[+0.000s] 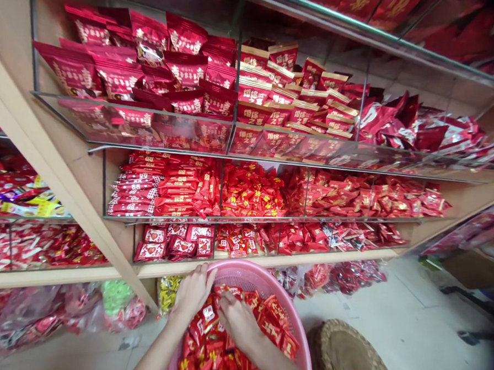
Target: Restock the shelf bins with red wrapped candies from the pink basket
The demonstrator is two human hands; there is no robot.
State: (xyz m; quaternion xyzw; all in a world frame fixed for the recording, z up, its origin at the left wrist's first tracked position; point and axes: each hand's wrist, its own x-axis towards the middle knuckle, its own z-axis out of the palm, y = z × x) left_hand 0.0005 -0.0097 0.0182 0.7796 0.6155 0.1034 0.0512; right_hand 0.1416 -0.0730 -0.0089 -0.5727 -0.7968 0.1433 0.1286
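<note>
A pink plastic basket (296,314) full of small red candy packets (273,319) is low in the middle of the head view. My left hand (194,292) is closed on the basket's far left rim, with the thumb toward the inside. Reaching in over the packets, my right hand (237,320) has its fingers curled down among them. What those fingertips hold, if anything, is hidden. A packet with a white label (209,314) lies between the two hands.
Glass-fronted shelves hold larger red snack bags (186,71), gold-edged packets (300,116) and small red packets (250,190). A round woven stool (348,353) stands right of the basket. Filled plastic bags (117,299) lie under the wooden bottom shelf edge (163,270).
</note>
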